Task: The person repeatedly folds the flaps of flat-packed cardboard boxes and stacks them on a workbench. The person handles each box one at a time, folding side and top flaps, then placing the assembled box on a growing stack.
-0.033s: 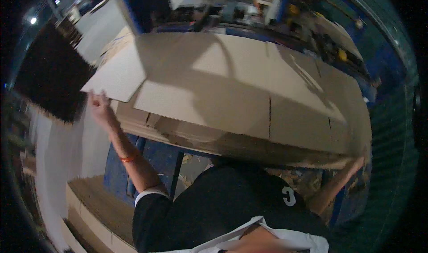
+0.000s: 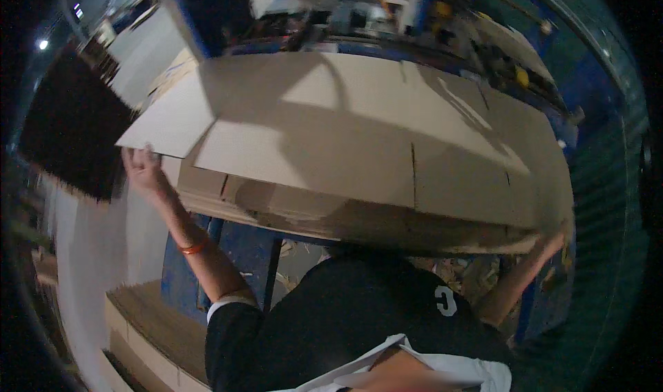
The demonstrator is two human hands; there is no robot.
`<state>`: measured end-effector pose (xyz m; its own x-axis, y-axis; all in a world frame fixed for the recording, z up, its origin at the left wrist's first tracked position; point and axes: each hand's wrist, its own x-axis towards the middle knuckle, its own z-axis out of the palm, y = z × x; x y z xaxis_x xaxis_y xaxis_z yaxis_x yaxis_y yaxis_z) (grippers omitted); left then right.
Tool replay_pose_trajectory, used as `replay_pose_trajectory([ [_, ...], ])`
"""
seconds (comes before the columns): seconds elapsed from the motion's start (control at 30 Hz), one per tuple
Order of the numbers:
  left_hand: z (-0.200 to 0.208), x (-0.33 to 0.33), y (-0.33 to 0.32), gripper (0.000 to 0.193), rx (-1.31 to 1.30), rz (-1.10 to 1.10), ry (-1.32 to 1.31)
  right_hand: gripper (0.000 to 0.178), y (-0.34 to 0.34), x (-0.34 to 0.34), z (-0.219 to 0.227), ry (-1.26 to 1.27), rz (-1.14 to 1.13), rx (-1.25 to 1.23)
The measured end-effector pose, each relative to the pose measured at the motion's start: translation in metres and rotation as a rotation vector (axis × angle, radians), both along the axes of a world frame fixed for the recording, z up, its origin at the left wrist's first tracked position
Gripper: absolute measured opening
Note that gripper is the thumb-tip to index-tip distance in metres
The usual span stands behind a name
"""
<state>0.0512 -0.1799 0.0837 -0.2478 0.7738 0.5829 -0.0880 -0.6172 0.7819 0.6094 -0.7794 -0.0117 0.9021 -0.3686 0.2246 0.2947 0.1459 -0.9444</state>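
Note:
A large flat brown cardboard sheet (image 2: 345, 133) lies across the top of a stack of cardboard (image 2: 304, 216) in front of me. Cut slits run in from its long edges, and its left end panel (image 2: 173, 119) is paler and angled. My left hand (image 2: 145, 173) grips the near edge of that panel, fingers at the edge and palm below it. Far to the right, my right hand (image 2: 550, 243) is closed at the sheet's near right corner; its fingertips are partly hidden and dim. Shadows fall over the sheet's middle.
Blue metal supports (image 2: 238, 254) stand under the stack. Machinery (image 2: 331, 26) with a blue frame borders the far edge. A dark stack (image 2: 72, 126) rises at the left, and more cardboard (image 2: 148, 323) is piled at the lower left. Scraps (image 2: 463, 274) litter the floor.
The view has shifted slightly, with the sheet a little further left in the picture. My left hand and the left panel's corner have moved slightly left and nearer. Both hands keep their places on the sheet.

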Motion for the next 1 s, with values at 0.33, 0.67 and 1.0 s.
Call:
replay_pose_trajectory([
  [0.33,-0.021,-0.029,0.055,0.027,-0.466,-0.360,-0.194,0.047,-0.001,-0.020,0.124,-0.321,0.231,0.008],
  [0.67,-0.033,0.081,-0.138,0.046,0.208,-0.568,0.823,0.028,0.103,-0.186,0.061,-0.833,0.821,-1.184],
  [1.0,-0.011,0.123,-0.145,0.052,0.528,-0.694,1.561,0.042,0.133,-0.158,0.065,-0.833,1.061,-1.239],
])
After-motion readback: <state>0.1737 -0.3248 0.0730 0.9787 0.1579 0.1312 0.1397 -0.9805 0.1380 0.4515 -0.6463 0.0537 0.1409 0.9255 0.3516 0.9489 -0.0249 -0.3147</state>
